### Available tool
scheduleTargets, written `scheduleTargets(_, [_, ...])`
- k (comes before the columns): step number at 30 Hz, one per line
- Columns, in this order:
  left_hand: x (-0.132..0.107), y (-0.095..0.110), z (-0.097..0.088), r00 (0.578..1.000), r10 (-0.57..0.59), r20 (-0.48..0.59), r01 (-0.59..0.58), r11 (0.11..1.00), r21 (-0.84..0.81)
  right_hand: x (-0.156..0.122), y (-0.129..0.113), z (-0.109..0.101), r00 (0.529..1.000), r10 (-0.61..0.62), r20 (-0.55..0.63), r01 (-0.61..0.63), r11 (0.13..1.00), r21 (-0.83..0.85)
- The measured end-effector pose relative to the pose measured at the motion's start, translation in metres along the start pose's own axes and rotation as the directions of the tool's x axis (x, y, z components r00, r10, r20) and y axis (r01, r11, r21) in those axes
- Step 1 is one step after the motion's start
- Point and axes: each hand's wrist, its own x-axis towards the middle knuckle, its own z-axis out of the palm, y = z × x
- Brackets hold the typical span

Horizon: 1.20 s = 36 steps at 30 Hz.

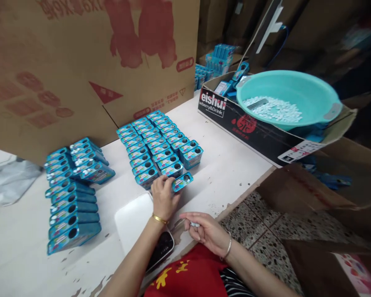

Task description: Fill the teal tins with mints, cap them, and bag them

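My left hand (pixel 163 196), a gold bracelet at its wrist, is closed around a small blue candy box (pixel 181 182). That box stands upright at the near end of several rows of like boxes (pixel 157 142), and its top has a round hole. Low in front, my right hand (pixel 207 232) is curled palm up around a few small white candies (pixel 194 224). Under my left forearm lies a white scale (pixel 134 218) with a dark display panel, partly hidden by the arm.
More blue boxes (pixel 74 231) stand at the left, some with white candies on top. A turquoise basin (pixel 287 82) of white candies and a scoop (pixel 258 104) rests on a black carton (pixel 235 119) at the right. A large cardboard box (pixel 89 49) walls off the back.
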Motion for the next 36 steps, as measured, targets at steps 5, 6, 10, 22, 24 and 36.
scheduleTargets(5, [0.001, -0.028, -0.032, 0.997, -0.005, -0.081, 0.016, 0.99, 0.14, 0.0, 0.0, 0.0, 0.999, -0.013, 0.039, 0.014, 1.0, -0.025])
scheduleTargets(6, [0.006, -0.042, -0.046, 0.994, -0.029, -0.104, 0.047, 0.985, 0.169, 0.002, 0.001, 0.001, 0.999, -0.006, 0.047, 0.007, 1.0, -0.029])
scheduleTargets(10, [0.036, -0.111, -0.105, 0.93, -0.316, -0.189, 0.368, 0.798, 0.477, 0.005, 0.005, 0.007, 0.997, 0.031, 0.077, -0.029, 0.999, -0.027])
scheduleTargets(22, [0.044, -0.129, -0.158, 0.931, -0.262, 0.254, 0.012, 0.718, 0.696, 0.001, 0.004, 0.022, 0.994, 0.037, 0.101, -0.033, 0.999, -0.037])
scheduleTargets(24, [0.032, -0.095, -0.17, 0.913, -0.188, 0.362, -0.086, 0.779, 0.621, 0.001, 0.002, 0.024, 0.992, 0.05, 0.114, -0.045, 0.998, -0.05])
scheduleTargets(36, [-0.026, 0.005, -0.162, 0.906, -0.014, 0.422, -0.158, 0.916, 0.368, -0.008, -0.003, 0.037, 0.976, 0.063, 0.209, -0.052, 0.997, -0.061])
